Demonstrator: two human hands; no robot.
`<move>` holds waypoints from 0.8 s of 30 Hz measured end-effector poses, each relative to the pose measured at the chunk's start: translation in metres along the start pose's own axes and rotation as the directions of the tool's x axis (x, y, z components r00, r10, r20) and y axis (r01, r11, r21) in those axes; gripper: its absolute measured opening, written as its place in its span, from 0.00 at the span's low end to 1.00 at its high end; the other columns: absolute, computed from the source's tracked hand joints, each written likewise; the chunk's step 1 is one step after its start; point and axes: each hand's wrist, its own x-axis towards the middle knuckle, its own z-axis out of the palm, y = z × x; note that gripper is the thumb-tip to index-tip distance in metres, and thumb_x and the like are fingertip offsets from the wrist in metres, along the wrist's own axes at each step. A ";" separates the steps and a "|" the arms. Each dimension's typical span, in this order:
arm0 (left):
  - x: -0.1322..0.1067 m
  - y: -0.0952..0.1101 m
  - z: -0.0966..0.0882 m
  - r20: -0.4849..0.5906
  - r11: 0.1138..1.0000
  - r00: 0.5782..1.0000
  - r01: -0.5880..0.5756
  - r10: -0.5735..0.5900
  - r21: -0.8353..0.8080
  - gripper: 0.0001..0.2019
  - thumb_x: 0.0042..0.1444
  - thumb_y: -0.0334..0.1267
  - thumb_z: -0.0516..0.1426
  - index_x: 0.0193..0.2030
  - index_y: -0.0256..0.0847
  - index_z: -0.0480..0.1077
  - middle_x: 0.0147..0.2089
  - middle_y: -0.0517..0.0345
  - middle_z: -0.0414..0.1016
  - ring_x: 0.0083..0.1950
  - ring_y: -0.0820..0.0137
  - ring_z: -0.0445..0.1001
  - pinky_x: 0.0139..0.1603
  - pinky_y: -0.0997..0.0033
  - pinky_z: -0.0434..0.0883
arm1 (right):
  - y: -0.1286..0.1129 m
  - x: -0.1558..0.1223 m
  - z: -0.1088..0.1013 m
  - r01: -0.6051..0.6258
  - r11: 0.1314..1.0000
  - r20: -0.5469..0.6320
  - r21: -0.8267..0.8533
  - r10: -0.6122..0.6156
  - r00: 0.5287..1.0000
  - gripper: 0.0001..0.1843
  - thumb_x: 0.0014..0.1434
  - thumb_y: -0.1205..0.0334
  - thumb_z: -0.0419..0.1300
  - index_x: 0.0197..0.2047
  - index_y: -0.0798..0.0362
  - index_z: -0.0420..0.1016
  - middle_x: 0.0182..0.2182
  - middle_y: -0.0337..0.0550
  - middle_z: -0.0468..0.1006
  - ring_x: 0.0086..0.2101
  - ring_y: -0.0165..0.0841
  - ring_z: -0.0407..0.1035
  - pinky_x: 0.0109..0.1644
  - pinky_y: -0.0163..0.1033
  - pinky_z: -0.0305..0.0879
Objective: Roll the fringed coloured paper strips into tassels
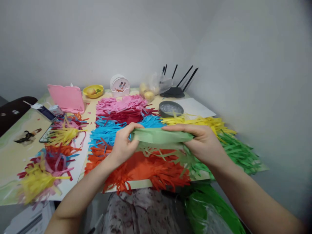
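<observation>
A light green fringed tissue-paper strip [161, 137] stretches between my hands, above the table, its cut fringe hanging down. My left hand [126, 139] pinches its left end, and my right hand [202, 139] grips the right end with thumb and fingers. Below it lie orange fringed paper [143, 165] and, a little farther back, blue fringed paper [104, 131]. Dark red fringed paper [131, 115] and pink fringed paper [122, 103] are behind those. To the right are yellow fringed paper [200, 122] and green fringed paper [240, 152].
Mixed-colour tassels [39, 175] lie at the left. At the back stand a pink tablet case [67, 99], a yellow bowl [93, 92] with fruit, and a black router [173, 92] with antennas. A dark round bowl [171, 109] sits nearer. Green plastic [209, 208] hangs below the table edge.
</observation>
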 end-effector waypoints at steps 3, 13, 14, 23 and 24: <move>-0.003 -0.004 -0.008 -0.024 0.998 1.000 -0.001 -0.001 -0.069 0.20 0.48 0.26 0.50 0.46 0.40 0.74 0.44 0.56 0.79 0.44 0.67 0.74 0.45 0.70 0.70 | 0.004 0.000 0.000 0.000 1.000 0.010 0.022 0.000 1.000 0.19 0.51 0.72 0.57 0.41 0.46 0.84 0.39 0.40 0.85 0.39 0.37 0.79 0.45 0.38 0.75; -0.002 -0.008 -0.027 0.077 0.941 0.995 0.087 -0.065 -0.328 0.12 0.53 0.28 0.54 0.31 0.40 0.80 0.39 0.53 0.74 0.39 0.69 0.72 0.39 0.70 0.70 | 0.021 0.000 0.002 -0.191 0.908 0.149 0.373 0.145 0.978 0.16 0.44 0.76 0.55 0.36 0.50 0.73 0.31 0.35 0.76 0.16 0.23 0.68 0.18 0.28 0.67; -0.001 -0.008 -0.030 0.090 0.940 0.993 0.105 -0.080 -0.324 0.12 0.53 0.29 0.54 0.30 0.40 0.80 0.39 0.52 0.73 0.40 0.68 0.72 0.39 0.70 0.69 | 0.020 0.001 0.002 -0.202 0.905 0.167 0.374 0.149 0.975 0.14 0.45 0.75 0.55 0.35 0.51 0.72 0.31 0.35 0.74 0.17 0.24 0.70 0.19 0.28 0.68; 0.011 -0.003 -0.057 0.581 0.750 0.809 0.438 -0.090 -0.495 0.34 0.50 0.60 0.59 0.60 0.45 0.64 0.55 0.47 0.73 0.47 0.60 0.74 0.40 0.68 0.71 | 0.018 0.006 0.005 -0.235 0.914 0.319 0.331 0.126 0.939 0.08 0.51 0.70 0.57 0.36 0.51 0.71 0.33 0.39 0.74 0.21 0.27 0.70 0.20 0.31 0.69; 0.014 -0.002 -0.054 0.615 0.753 0.775 0.489 -0.145 -0.439 0.33 0.51 0.61 0.58 0.60 0.45 0.64 0.50 0.49 0.75 0.41 0.64 0.75 0.37 0.71 0.69 | 0.018 0.007 0.006 -0.195 0.933 0.318 0.301 0.095 0.943 0.08 0.51 0.69 0.57 0.36 0.51 0.71 0.34 0.40 0.75 0.23 0.27 0.70 0.21 0.31 0.69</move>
